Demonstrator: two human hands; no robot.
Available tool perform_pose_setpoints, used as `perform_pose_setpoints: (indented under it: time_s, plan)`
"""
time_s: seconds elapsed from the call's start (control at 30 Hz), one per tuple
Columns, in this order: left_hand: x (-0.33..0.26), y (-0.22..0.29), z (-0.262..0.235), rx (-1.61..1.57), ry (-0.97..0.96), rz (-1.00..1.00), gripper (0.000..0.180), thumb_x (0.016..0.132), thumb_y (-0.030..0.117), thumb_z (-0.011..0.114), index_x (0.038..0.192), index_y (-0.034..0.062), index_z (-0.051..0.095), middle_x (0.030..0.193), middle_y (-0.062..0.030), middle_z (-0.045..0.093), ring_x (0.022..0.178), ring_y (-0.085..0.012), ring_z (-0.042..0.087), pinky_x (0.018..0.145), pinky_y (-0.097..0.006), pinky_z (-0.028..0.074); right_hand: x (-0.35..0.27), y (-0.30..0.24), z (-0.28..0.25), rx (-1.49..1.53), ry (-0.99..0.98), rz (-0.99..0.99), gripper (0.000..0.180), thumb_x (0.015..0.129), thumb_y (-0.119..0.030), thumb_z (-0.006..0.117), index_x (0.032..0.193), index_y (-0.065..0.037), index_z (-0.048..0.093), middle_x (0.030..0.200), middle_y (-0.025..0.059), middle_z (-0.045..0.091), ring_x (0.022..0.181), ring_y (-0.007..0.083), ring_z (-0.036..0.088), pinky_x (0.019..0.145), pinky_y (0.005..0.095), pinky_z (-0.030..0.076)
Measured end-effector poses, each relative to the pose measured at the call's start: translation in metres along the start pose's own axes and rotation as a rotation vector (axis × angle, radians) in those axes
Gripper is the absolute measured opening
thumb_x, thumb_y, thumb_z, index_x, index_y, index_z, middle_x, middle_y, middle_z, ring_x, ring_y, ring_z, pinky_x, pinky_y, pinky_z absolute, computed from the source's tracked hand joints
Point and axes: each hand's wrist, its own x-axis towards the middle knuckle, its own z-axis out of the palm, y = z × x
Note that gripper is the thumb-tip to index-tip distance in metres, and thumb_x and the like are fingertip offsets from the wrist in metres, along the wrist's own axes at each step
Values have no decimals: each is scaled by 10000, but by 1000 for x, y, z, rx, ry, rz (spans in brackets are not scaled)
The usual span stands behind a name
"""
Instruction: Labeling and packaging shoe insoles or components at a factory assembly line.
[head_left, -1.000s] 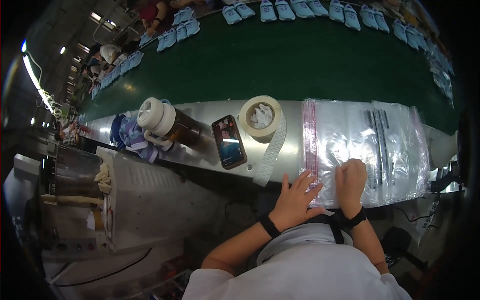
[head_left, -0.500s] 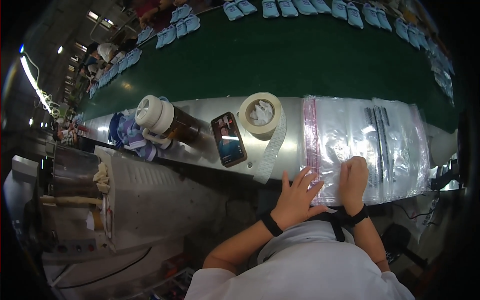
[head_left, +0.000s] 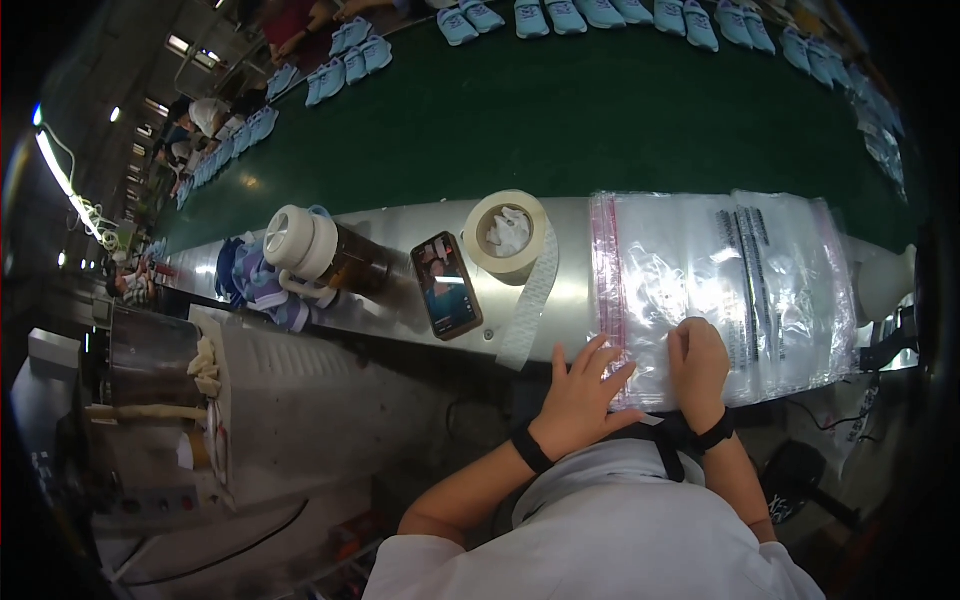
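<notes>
A stack of clear plastic bags (head_left: 660, 260) with a pink strip along the left edge lies on the metal ledge in front of me. My left hand (head_left: 578, 402) is at the bags' lower left corner, fingers spread, the fingertips over the pink strip. My right hand (head_left: 700, 368) rests on the front part of the bags, curled closed with the thumb against the fingers. Whatever it may pinch is hidden. Left of the bags stands a cream roll (head_left: 475, 240) with crumpled white paper in its core. A strip of pale labels (head_left: 532, 315) trails from it over the ledge's front edge.
A phone (head_left: 446, 285) lies left of the roll. Beyond it are a white-lidded jug of dark liquid (head_left: 355, 262) and a purple shoe (head_left: 265, 285). Light-blue shoes (head_left: 600, 12) line the green belt's (head_left: 640, 120) far side. A grey machine (head_left: 300, 400) stands left; people work far left.
The view has shifted slightly, so everything sits a little further left. Both hands keep nearly the same pose and place on the bags.
</notes>
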Motion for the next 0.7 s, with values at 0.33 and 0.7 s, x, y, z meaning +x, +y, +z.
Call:
perform_pose_setpoints:
  time_s: [0.33,0.7]
  plan:
    - [79,11,-33,-1870,-150,-111,482,987,367,324,1079,-46,556,979,-165,607,941,-286,598,878,-376,466,-4,3,-3,61,38,-43,62,747,-77,616,794,-87,576,726,99,550,724,304,560,610,416,436]
    - [111,3,25,-2090,-199,-443,350,986,296,355,1097,8,521,954,-139,571,973,-292,581,876,-404,500,3,24,-52,731,111,399,79,911,-89,529,888,-15,545,721,-15,538,649,48,486,596,188,383]
